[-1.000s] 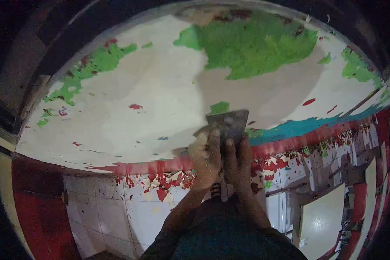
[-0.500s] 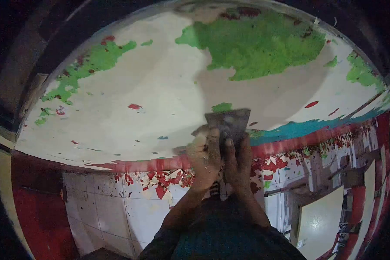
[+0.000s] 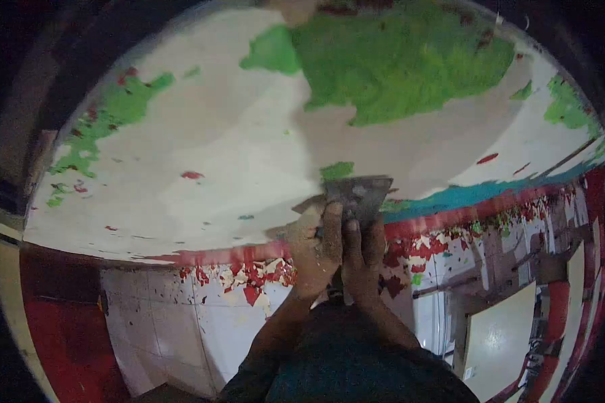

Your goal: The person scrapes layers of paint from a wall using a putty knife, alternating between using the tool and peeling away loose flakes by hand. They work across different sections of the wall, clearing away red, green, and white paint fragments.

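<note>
A broad scraper (image 3: 360, 192) with a dull metal blade lies against the painted wall (image 3: 249, 154). My left hand (image 3: 316, 245) is closed around it on the left side, thumb up near the blade. My right hand (image 3: 364, 252) grips it from the right, fingers laid along the back of the blade. The handle is mostly hidden between the hands. A small green paint patch (image 3: 337, 170) sits just above the blade's left part. Higher up spreads a large green patch (image 3: 396, 70) with ragged edges, framed by whitish surface.
Teal (image 3: 450, 199) and red (image 3: 235, 256) bands run along the wall's bottom. Red and pale paint flakes (image 3: 252, 285) litter the tiled floor (image 3: 161, 322). A pale panel (image 3: 501, 329) stands at lower right. My shadow falls over the wall.
The blade has shifted slightly right and back from the small green patch, showing more of it. Both hands still hold the scraper. The view has shifted a little.
</note>
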Tool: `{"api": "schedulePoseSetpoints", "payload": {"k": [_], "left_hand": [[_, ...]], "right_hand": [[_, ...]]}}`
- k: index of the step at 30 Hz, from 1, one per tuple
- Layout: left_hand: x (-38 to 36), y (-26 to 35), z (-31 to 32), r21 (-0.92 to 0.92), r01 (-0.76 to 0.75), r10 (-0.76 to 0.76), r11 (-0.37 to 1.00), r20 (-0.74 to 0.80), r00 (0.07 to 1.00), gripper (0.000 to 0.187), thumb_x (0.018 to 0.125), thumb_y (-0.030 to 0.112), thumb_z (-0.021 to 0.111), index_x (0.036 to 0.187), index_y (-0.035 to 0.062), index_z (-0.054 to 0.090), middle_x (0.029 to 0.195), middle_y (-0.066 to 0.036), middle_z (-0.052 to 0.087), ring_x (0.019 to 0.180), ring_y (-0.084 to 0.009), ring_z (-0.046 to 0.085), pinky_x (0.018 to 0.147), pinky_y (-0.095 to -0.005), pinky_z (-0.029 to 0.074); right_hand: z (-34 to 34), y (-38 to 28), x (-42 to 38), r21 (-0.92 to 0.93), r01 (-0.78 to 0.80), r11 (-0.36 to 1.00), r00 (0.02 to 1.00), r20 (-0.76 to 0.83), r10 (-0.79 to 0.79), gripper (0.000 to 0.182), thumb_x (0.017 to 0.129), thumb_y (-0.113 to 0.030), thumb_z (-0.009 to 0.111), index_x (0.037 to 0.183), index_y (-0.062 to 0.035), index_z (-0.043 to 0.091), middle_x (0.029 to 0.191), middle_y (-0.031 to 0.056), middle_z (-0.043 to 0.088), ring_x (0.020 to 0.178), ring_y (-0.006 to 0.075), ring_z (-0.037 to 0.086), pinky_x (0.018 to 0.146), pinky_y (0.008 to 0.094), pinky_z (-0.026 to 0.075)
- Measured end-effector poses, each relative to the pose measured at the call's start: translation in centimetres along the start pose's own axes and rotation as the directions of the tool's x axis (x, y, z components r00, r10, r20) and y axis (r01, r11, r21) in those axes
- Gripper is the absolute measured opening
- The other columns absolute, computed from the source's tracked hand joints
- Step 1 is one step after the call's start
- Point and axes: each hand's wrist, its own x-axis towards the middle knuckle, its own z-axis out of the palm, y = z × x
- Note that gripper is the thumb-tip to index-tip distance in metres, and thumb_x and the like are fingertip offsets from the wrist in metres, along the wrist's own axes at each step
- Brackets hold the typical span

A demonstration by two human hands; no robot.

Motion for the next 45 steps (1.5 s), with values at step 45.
{"api": "schedulePoseSetpoints", "payload": {"k": [45], "left_hand": [[-0.1, 0.7, 1.3, 0.112, -0.075, 0.076, 0.991, -0.002, 0.997, 0.027, 0.084, 0.021, 0.052, 0.089, -0.0048, 0.057, 0.069, -0.013, 0.058, 0.063, -0.0187, 0.054, 0.062, -0.03, 0.043]], "right_hand": [[-2.1, -0.3, 1.3, -0.465, 0.252, 0.849, 0.955, -0.021, -0.295, 0.028, 0.089, -0.021, 0.043, 0.106, 0.0013, 0.042, 0.086, 0.0113, 0.053, 0.073, 0.018, 0.051, 0.064, 0.0302, 0.043]]}}
